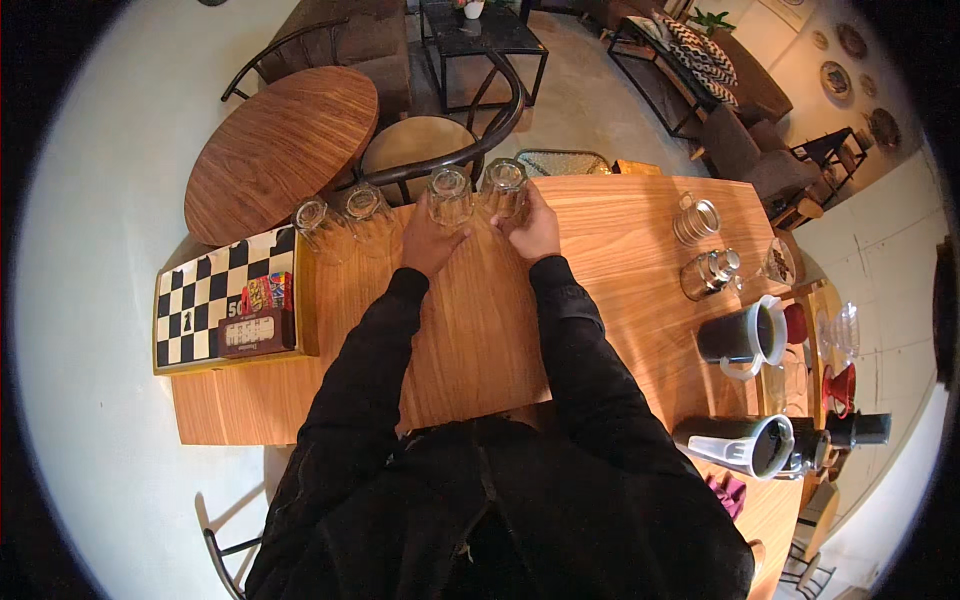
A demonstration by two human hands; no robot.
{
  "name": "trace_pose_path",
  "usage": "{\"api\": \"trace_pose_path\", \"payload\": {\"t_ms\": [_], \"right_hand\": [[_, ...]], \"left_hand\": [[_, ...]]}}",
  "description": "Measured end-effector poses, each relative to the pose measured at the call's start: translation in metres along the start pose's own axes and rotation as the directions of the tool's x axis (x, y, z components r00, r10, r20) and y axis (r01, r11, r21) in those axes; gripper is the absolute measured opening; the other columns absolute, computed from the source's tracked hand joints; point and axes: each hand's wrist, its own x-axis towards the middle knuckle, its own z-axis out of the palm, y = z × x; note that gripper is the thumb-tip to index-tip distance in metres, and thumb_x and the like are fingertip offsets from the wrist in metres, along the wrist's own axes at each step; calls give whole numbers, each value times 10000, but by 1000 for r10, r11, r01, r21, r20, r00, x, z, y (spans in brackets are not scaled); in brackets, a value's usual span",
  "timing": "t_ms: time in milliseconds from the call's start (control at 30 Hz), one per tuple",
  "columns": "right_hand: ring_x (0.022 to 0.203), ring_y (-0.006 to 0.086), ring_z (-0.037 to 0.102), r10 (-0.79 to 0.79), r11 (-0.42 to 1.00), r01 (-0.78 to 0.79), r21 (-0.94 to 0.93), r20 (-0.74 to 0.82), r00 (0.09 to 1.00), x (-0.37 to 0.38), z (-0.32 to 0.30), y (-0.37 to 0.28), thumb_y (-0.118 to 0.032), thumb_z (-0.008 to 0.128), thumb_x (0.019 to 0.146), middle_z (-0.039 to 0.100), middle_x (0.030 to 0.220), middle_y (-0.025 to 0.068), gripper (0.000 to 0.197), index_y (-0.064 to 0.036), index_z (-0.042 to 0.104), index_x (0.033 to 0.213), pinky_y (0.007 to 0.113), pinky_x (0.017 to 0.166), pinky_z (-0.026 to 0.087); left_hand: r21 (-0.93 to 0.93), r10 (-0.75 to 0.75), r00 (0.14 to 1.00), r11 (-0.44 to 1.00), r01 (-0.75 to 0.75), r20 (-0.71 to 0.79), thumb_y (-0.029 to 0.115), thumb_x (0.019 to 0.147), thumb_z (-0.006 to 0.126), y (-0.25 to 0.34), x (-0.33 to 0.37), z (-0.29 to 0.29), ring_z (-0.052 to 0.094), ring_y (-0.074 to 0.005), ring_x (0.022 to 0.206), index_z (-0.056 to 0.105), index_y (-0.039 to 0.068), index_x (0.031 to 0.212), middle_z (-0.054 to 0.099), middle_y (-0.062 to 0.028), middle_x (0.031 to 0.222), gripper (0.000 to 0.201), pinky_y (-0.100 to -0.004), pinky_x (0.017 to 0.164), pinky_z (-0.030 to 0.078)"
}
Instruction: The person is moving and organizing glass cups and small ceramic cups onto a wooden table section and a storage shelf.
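In the head view, the chess box (183,318) crowds the left end of the surface (630,270), carrying a red packet (268,293) and a small brown box (250,334). Between it and the left hand (430,242) stand two spare tumblers (340,213), close together by the far edge. The right end is busier: a lidded metal shaker (710,273), a dark-filled pitcher (738,335) with a pale handle, a second pitcher (750,447) and a crumpled maroon cloth (728,494). Beyond the far edge are a round table (285,150) and a curved-back chair (418,152) with a tan seat. The left hand curls around one tumbler (450,193), the right hand (532,229) around its neighbour, another tumbler (505,187); these two stand side by side near the middle of the far edge. All four are clear, thick-looking, faceted glass. The surface has long streaky wood grain, the round table darker grain; the shaker is shiny and rounded, the chess box flat and checkered black and white.
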Motion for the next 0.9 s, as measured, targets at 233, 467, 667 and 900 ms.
{"api": "trace_pose_path", "payload": {"t_ms": [233, 467, 667, 900], "right_hand": [[1288, 338, 553, 43, 999, -43, -4, -16, 999, -3, 0, 9, -220, 885, 741, 568, 1390, 228, 983, -22, 344, 1537, 398, 1068, 449], [1252, 300, 531, 186, 932, -93, 352, -242, 952, -8, -1, 11, -296, 808, 865, 528, 1403, 187, 880, -62, 326, 1563, 421, 1016, 457], [1276, 306, 528, 154, 933, -86, 350, -172, 973, -8, -3, 5, -291, 786, 892, 558, 1361, 194, 828, -72, 342, 1556, 438, 1013, 476], [1198, 262, 574, 162, 931, -90, 353, -181, 970, -10, -4, 3, -276, 766, 913, 614, 1280, 153, 748, -123, 389, 1541, 411, 981, 486]], "left_hand": [[77, -164, 985, 983, 167, -44, 117, 839, 764, 54, -60, -35, 534, -360, 1307, 368, -21, 1484, 499, -264, 1446, 769, -423, 1065, 449], [775, 514, 857, 558, -295, -44, 175, 779, 790, 77, -21, -145, 584, -368, 1211, 503, 56, 1405, 628, -214, 1254, 699, -467, 1027, 467], [802, -118, 940, 562, -202, 319, 131, 788, 769, 84, 24, -152, 597, -397, 1203, 556, -4, 1367, 632, -224, 1286, 631, -443, 1029, 489], [768, -60, 956, 611, -193, 288, 199, 778, 818, 85, 17, -142, 609, -377, 1196, 592, 3, 1342, 613, -206, 1342, 638, -434, 1014, 499]]}}
